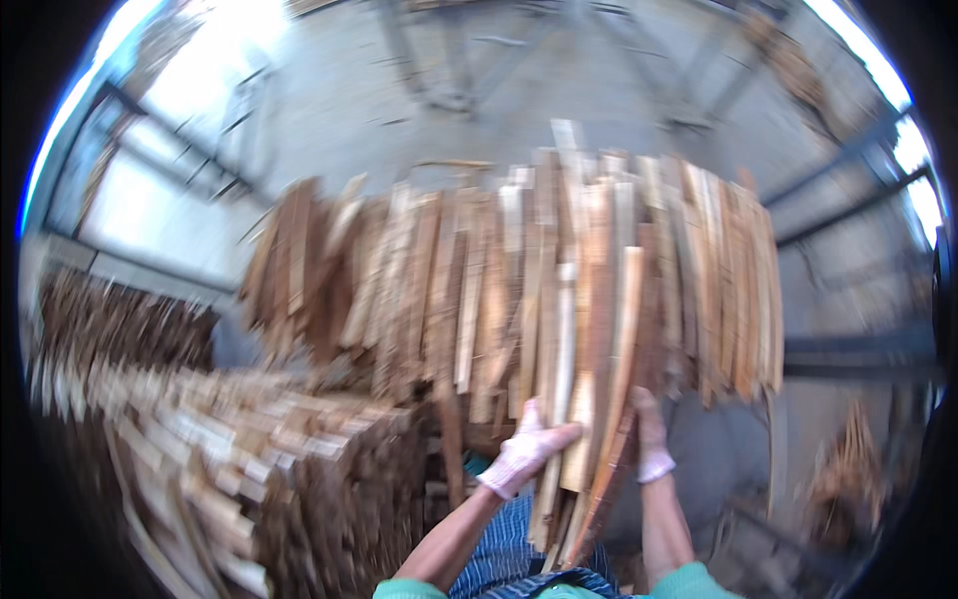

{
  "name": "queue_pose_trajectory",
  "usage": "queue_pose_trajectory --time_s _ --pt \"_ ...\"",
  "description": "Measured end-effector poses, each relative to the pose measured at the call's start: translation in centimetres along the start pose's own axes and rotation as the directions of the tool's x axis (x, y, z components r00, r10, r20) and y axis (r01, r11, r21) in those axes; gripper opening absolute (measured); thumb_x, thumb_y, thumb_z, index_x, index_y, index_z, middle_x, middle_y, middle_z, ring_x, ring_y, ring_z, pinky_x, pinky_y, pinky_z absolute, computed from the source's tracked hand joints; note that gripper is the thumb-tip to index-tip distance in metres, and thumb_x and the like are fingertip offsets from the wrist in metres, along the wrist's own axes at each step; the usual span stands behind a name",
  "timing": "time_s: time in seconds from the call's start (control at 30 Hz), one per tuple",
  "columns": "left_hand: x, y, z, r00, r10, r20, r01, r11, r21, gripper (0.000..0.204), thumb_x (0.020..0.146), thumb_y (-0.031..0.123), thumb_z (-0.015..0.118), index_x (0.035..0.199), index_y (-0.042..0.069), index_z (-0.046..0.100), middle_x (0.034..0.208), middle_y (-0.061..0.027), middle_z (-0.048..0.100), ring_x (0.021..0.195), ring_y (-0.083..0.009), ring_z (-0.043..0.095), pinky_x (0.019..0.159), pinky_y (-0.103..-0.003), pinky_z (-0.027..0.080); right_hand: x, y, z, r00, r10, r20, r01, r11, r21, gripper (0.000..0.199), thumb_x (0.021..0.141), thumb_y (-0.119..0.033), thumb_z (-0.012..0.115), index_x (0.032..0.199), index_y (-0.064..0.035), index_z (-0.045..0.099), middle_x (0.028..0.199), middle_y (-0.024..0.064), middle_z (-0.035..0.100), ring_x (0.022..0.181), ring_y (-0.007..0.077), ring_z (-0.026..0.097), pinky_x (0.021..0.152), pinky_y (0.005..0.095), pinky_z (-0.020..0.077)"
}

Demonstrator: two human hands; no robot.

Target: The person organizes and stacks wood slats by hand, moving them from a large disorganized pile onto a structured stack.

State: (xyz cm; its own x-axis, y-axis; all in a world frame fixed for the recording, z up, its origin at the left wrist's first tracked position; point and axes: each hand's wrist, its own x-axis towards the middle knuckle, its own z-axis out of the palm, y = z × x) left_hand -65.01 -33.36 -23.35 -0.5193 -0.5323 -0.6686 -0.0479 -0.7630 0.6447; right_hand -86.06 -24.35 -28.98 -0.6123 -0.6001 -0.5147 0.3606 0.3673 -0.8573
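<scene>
I hold a small bundle of long thin wood strips [589,399], pale and reddish, upright in front of me. My left hand [527,449], in a white glove, grips the bundle's left side, thumb across the front. On the right edge of the bundle, fingers upward, my right hand [649,439] presses, also in a white glove. Behind the bundle stands a wide pile of similar wood strips [479,280], fanned out and leaning. The picture is blurred by motion.
A big stack of cut wood strips [200,439] lies at lower left, ends toward me. Grey concrete floor [479,90] spreads beyond, with metal frame posts [439,70] at the top. More wood scraps [848,469] lie at lower right.
</scene>
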Motion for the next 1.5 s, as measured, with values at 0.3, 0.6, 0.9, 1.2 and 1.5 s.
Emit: queue_pose_trajectory --time_s 0.3,0.6,0.9,1.2,1.5 --pt "-14.2 5.6 -2.3 0.863 0.415 -0.289 -0.423 0.905 0.036 0.126 0.076 0.044 0.088 0.159 -0.004 0.005 0.152 -0.0223 0.040 0.140 -0.0256 0.040 0.119 -0.034 0.029 -12.5 -16.5 12.4 0.771 -0.107 0.627 0.033 0.991 0.130 0.080 0.093 -0.055 0.064 0.149 -0.0010 0.044 0.143 0.0155 0.054 0.127 0.0290 0.054 0.111 0.0413 0.0421" --pt "-35.3 10.5 -3.6 0.340 0.588 -0.734 -0.872 0.489 -0.012 0.122 0.072 0.031 0.094 0.153 -0.004 0.010 0.135 -0.0184 0.056 0.121 -0.0242 0.056 0.105 -0.034 0.046 -27.9 -25.2 26.8 0.254 -0.074 0.964 0.097 0.994 0.051 0.056 0.100 -0.045 0.055 0.133 0.0001 0.057 0.124 0.0112 0.065 0.112 0.0191 0.061 0.101 0.0343 0.0472" --pt "-51.9 7.6 -8.5 -0.078 0.308 -0.948 -0.839 0.493 0.229 0.118 0.084 0.057 0.075 0.154 -0.011 0.008 0.136 -0.0344 0.055 0.128 -0.0369 0.056 0.109 -0.041 0.045 -48.1 -21.9 38.0 -0.374 0.165 0.913 0.064 0.986 -0.152 0.060 0.098 -0.047 0.061 0.134 0.0014 0.058 0.116 0.0118 0.069 0.101 0.0167 0.067 0.092 0.0304 0.0534" --pt "-58.9 4.0 -17.5 -0.056 0.049 -0.997 0.265 0.964 0.033 0.100 0.086 0.041 0.068 0.157 -0.005 0.014 0.132 -0.0275 0.063 0.123 -0.0359 0.062 0.103 -0.043 0.048 -52.8 -12.2 49.4 -0.285 0.357 0.889 0.917 0.372 0.145 0.125 0.077 -0.070 0.071 0.161 0.0000 0.010 0.157 0.0244 0.040 0.145 0.0338 0.040 0.118 0.0385 0.0341" --pt "-59.9 1.9 -18.3 -0.116 0.140 -0.983 0.202 0.973 0.115 0.083 0.086 0.032 0.065 0.147 -0.004 0.021 0.122 -0.0298 0.065 0.118 -0.0426 0.064 0.102 -0.046 0.048 -53.6 -13.4 47.8 -0.312 0.242 0.919 0.792 0.600 0.111 0.077 0.079 -0.035 0.081 0.142 -0.0030 0.049 0.118 0.0141 0.070 0.105 0.0236 0.066 0.094 0.0345 0.0522"
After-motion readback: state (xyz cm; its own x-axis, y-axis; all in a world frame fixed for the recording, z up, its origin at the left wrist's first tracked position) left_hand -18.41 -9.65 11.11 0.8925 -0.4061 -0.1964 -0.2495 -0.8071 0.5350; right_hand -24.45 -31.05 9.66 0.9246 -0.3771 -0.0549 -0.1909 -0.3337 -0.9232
